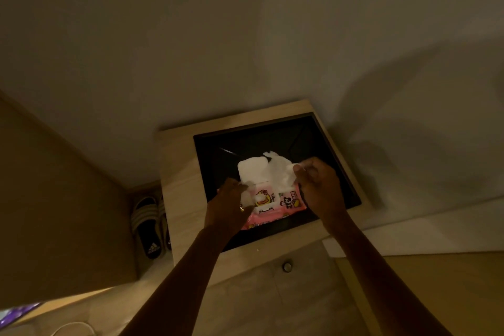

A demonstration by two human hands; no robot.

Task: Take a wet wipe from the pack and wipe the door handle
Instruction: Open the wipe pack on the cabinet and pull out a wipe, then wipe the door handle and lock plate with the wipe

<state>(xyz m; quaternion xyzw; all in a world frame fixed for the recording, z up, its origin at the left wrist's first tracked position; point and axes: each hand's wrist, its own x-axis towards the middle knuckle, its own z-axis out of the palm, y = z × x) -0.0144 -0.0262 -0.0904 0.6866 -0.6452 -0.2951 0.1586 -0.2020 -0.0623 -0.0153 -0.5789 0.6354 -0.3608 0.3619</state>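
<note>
A pink wet wipe pack [275, 203] with cartoon pictures lies on a black tray [335, 161] on top of a small wooden cabinet. Its white flap [252, 169] stands folded open toward the far side. My left hand [229, 204] presses on the pack's left end; a ring shows on one finger. My right hand [319, 185] pinches a white wet wipe [282, 172] that sticks out of the pack's opening, crumpled and partly drawn out. No door handle is in view.
The light wooden cabinet [180, 185] stands against a pale wall, with a round knob [287, 266] on its front. Black slide sandals [148, 226] sit on the floor to its left. A brown panel [54, 199] rises at the left. A white cable [71, 326] lies at the bottom left.
</note>
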